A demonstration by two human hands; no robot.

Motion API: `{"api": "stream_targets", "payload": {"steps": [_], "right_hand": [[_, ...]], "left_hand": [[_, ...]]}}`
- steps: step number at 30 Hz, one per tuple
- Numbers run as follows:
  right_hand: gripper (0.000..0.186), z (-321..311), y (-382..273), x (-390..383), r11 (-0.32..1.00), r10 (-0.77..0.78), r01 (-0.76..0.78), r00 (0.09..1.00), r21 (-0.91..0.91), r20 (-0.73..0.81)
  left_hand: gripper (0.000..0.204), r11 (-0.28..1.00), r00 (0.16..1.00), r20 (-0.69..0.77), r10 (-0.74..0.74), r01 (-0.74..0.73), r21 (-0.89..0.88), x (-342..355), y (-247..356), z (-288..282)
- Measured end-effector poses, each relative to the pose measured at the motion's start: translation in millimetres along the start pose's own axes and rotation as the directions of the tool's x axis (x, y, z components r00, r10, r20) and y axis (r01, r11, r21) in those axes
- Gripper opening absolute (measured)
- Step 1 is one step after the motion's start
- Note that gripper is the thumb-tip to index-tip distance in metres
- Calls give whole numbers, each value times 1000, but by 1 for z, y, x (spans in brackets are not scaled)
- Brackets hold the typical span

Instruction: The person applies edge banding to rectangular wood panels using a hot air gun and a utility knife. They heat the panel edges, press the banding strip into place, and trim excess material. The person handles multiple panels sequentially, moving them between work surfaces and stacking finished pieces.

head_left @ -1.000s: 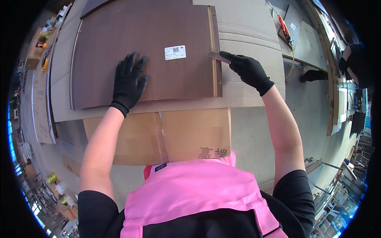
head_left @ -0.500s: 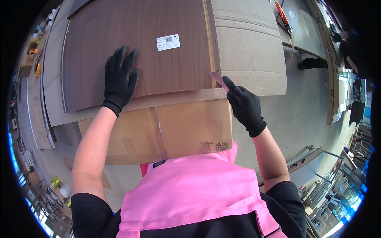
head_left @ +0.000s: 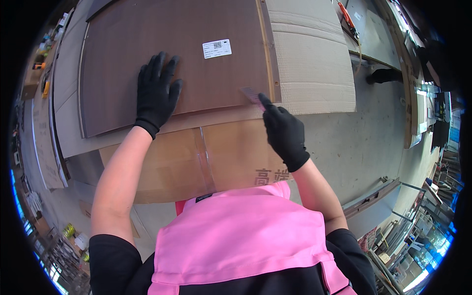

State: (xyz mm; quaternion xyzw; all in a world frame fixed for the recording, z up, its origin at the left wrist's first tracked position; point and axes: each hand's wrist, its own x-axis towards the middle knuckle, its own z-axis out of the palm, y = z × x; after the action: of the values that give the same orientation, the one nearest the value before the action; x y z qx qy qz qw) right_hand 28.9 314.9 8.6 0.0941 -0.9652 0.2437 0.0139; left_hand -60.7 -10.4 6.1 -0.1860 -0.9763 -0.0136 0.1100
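A dark brown wood-grain panel [head_left: 196, 78] lies flat in front of me, with a white printed label [head_left: 217, 49] on its face. My left hand [head_left: 158, 93], in a black glove, rests open on the panel, fingers pointing away from me. In its own black glove, my right hand [head_left: 285, 130] is closed around a thin, flat, pinkish tool [head_left: 252, 96]; motion blurs it, so its exact kind is unclear. The tool's tip is over the panel's near right part, left of the lighter wood strip [head_left: 265, 44] along the right edge.
Corrugated cardboard [head_left: 314, 64] lies under the panel and extends to the right. A taped cardboard box [head_left: 162, 167] stands between it and me. An orange-handled tool [head_left: 346, 17] with a hose lies at the far right, and a person's dark shoe [head_left: 384, 75] is beyond the cardboard.
My right hand has swept left with the pinkish tool, from the panel's right edge strip onto its brown face. My left hand stays flat at nearly the same spot. The view has shifted slightly.
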Motion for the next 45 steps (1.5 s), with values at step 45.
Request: {"api": "stream_targets", "payload": {"steps": [45], "right_hand": [[48, 22, -74, 35, 994, -15, -6, 981, 107, 191]], "left_hand": [[93, 691, 692, 111, -713, 721, -56, -115, -171, -16]]}}
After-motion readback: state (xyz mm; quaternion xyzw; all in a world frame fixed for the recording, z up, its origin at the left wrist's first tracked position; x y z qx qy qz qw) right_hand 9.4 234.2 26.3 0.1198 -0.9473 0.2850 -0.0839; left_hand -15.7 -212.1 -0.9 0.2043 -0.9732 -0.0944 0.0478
